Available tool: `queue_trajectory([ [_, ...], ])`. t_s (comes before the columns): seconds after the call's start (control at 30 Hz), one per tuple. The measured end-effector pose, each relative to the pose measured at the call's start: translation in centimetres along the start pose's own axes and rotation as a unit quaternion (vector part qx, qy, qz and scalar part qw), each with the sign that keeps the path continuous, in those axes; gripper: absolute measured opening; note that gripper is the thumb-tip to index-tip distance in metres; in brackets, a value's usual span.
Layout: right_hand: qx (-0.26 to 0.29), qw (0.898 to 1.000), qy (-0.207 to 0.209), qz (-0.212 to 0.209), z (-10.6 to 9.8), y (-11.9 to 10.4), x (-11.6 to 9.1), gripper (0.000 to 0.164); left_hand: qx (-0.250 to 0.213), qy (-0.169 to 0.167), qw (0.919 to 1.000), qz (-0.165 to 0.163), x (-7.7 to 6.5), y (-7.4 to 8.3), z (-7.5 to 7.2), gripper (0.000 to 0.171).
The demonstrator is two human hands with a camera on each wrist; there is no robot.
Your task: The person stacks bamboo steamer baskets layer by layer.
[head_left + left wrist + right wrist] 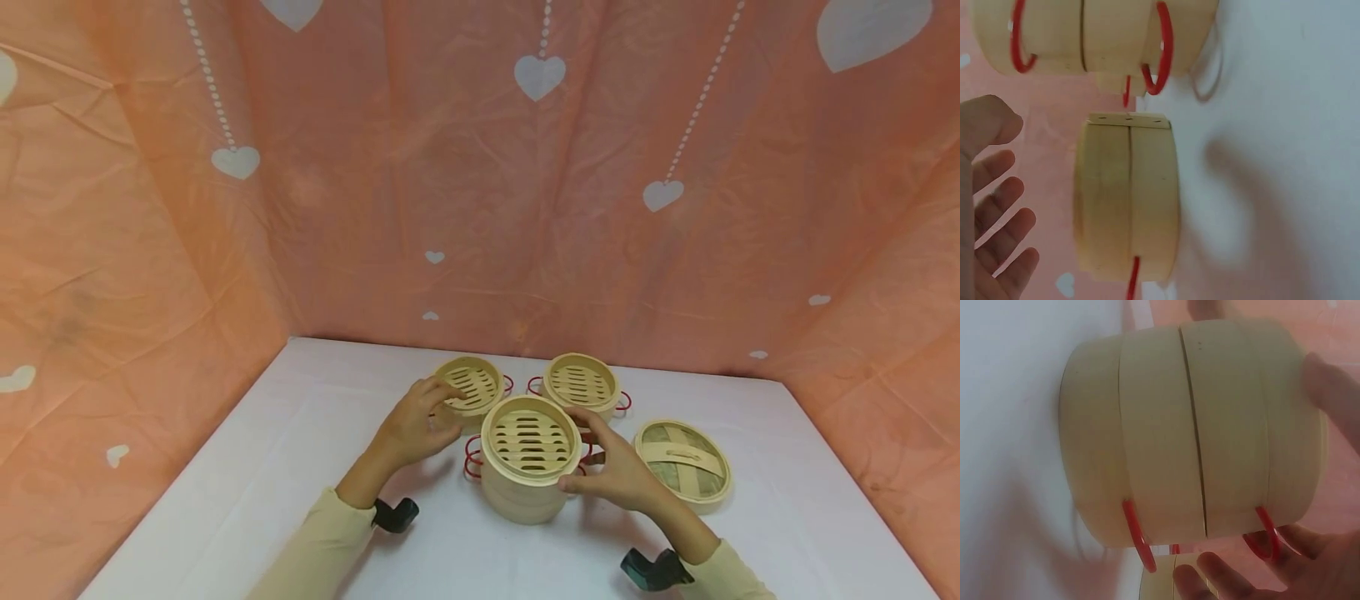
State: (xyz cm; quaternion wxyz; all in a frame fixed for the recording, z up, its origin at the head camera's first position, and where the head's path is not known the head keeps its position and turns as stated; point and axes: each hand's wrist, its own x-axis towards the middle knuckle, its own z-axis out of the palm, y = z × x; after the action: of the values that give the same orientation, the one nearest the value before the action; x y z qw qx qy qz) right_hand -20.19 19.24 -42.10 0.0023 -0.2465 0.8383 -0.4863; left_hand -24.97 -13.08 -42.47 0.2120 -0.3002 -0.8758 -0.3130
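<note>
Two stacked bamboo steamer baskets with red side handles stand upright at the middle front. My right hand holds the upper basket at its right side, the thumb near the front and fingers toward the back, around the red handle. My left hand hovers left of the stack, its fingers loosely spread beside the back-left steamer basket. The left wrist view shows that basket apart from the left hand, which holds nothing.
Another slatted steamer basket with red handles stands behind the stack. A round woven bamboo lid with a small top handle lies to the right. White cloth covers the table; an orange curtain with hearts hangs behind it.
</note>
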Motion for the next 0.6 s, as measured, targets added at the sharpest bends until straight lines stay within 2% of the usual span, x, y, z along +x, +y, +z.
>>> queue_trajectory([
  [0.27,0.01,1.0,-0.002,0.006,-0.1,0.0,0.0,0.087,0.002,-0.02,0.9989,-0.042,0.5,-1.0,1.4,0.031],
  [0.6,0.007,1.0,-0.003,0.012,-0.1,0.0,0.0,0.087,0.028,-0.017,0.9991,-0.026,0.7,-2.0,2.4,0.024],
])
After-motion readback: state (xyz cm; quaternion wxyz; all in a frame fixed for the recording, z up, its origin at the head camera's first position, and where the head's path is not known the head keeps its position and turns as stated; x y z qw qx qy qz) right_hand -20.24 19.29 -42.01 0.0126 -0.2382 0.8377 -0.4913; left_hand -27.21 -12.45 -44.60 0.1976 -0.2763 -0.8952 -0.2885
